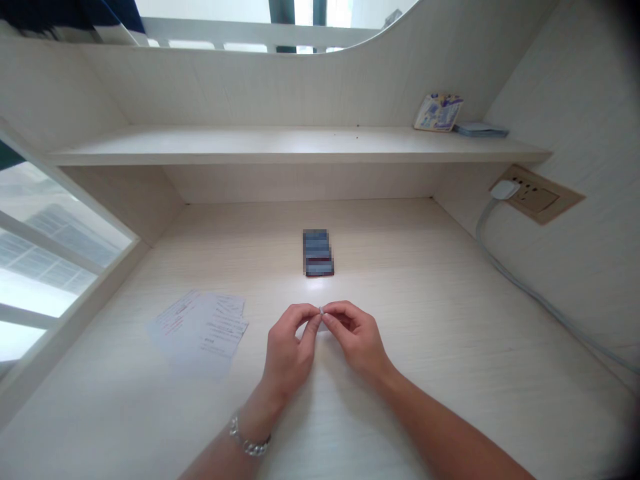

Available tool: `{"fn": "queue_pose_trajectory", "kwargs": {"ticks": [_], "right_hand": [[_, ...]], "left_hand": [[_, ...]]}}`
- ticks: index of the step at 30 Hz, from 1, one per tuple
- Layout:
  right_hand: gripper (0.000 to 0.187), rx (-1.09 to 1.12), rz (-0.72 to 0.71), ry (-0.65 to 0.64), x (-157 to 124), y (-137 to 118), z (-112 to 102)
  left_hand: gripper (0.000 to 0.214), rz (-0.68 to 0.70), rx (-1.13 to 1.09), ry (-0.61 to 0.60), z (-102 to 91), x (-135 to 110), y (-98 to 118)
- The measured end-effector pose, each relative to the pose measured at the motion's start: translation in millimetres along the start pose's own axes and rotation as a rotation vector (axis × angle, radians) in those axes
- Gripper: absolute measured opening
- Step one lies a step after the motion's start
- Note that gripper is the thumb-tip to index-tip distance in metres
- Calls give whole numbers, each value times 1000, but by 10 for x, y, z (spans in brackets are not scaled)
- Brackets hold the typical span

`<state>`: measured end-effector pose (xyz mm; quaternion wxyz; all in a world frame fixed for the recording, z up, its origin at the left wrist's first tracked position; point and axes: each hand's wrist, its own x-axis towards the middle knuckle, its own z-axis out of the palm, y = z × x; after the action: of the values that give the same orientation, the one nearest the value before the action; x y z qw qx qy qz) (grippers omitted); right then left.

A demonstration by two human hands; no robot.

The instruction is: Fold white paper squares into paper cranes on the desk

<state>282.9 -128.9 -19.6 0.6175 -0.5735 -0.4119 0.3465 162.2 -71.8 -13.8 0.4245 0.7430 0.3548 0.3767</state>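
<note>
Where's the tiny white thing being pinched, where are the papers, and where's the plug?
tiny white thing [321, 310]: head view, on the small bit that shows where it is pinched.
papers [200, 327]: head view, on the middle of the spread sheets.
plug [505, 190]: head view, on its white body.

Desk [450, 347]: pale wood-grain laminate, matt, smooth. Slips [203, 327]: thin white printed paper. Bracelet [249, 443]: shiny metal beads. Cable [530, 287]: smooth grey plastic. Socket plate [537, 195]: satin beige plastic.
</note>
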Motion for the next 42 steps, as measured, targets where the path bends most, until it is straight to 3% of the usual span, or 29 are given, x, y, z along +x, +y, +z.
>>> {"fn": "queue_pose_trajectory", "kwargs": {"ticks": [7, 24, 35, 42], "right_hand": [[13, -129, -71, 9, 1, -18, -28], [13, -90, -100, 39, -17, -41, -6], [14, 3, 4, 51, -3, -5, 2], [12, 27, -11, 55, 8, 20, -1]], "left_hand": [[11, -29, 12, 2, 13, -12, -13], [11, 21, 35, -34, -16, 11, 57], [11, 20, 62, 30, 15, -9, 56], [11, 31, 31, 28, 12, -3, 52]]}}
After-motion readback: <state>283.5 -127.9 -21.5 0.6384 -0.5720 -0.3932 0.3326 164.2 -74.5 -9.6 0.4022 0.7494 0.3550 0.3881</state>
